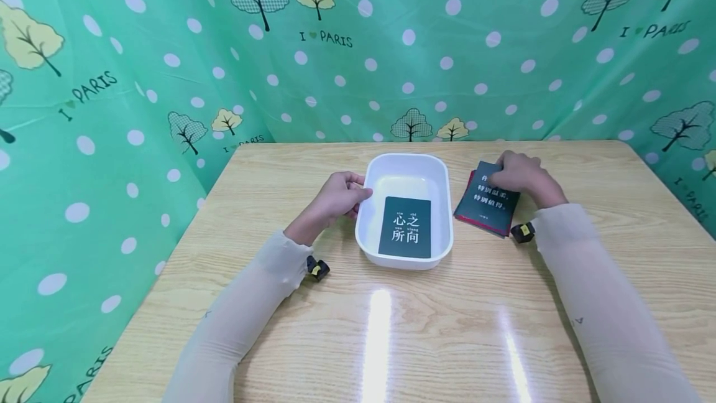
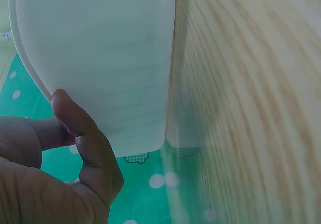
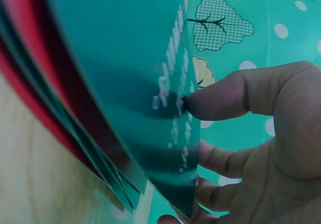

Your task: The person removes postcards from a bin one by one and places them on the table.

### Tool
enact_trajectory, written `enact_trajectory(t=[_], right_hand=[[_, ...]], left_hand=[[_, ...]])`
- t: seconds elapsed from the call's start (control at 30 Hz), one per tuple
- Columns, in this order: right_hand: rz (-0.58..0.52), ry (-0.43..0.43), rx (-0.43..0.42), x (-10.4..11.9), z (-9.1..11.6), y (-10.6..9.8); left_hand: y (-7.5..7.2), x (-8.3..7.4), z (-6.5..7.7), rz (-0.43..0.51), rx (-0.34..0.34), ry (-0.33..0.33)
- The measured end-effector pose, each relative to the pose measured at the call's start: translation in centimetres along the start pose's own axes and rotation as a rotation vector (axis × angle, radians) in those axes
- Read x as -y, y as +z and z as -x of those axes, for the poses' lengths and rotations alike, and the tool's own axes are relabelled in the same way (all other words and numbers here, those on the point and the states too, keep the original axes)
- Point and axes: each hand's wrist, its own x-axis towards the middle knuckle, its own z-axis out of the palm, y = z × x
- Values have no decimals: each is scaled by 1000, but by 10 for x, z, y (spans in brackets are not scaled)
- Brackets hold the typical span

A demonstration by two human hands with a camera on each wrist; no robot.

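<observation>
A white plastic tub (image 1: 397, 170) stands on the table, and a dark green card (image 1: 405, 247) with white characters lies flat in it. My left hand (image 1: 338, 196) holds the tub's left rim between thumb and fingers; the left wrist view shows the thumb (image 2: 83, 128) against the tub's wall (image 2: 110, 68). Right of the tub lies a small pile of dark green and red cards (image 1: 492, 226). My right hand (image 1: 523, 176) pinches the far edge of the top green card (image 3: 120, 48), thumb above and fingers beneath. That card stands slightly apart from the cards below (image 3: 65, 116).
The light wooden table (image 1: 302, 341) reaches back to a green dotted curtain (image 1: 358, 67) with printed trees, which also hangs along the left and right sides. A small black device (image 1: 317, 268) sits at the left wrist, another black device (image 1: 523, 232) at the right.
</observation>
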Motion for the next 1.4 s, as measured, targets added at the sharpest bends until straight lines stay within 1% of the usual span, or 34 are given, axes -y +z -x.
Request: enact_trajectory(t=[0.17, 0.43, 0.6, 0.7, 0.83, 1.03, 1.23, 1.4], right_hand=[[19, -18, 34, 0, -2, 4], [51, 24, 74, 1, -4, 6], [57, 18, 97, 2, -4, 5], [73, 15, 95, 4, -4, 5], [119, 19, 58, 8, -1, 4], [145, -2, -51, 23, 4, 3], [151, -61, -168, 48, 10, 10], [158, -153, -225, 73, 18, 17]], left_hand=[[0, 0, 1, -5, -3, 0], [0, -3, 3, -6, -4, 4], [0, -2, 2, -3, -4, 1], [0, -2, 2, 1, -3, -2], [0, -3, 2, 5, -1, -2], [0, -5, 4, 7, -2, -2], [1, -6, 4, 2, 3, -6], [1, -6, 4, -2, 0, -12]])
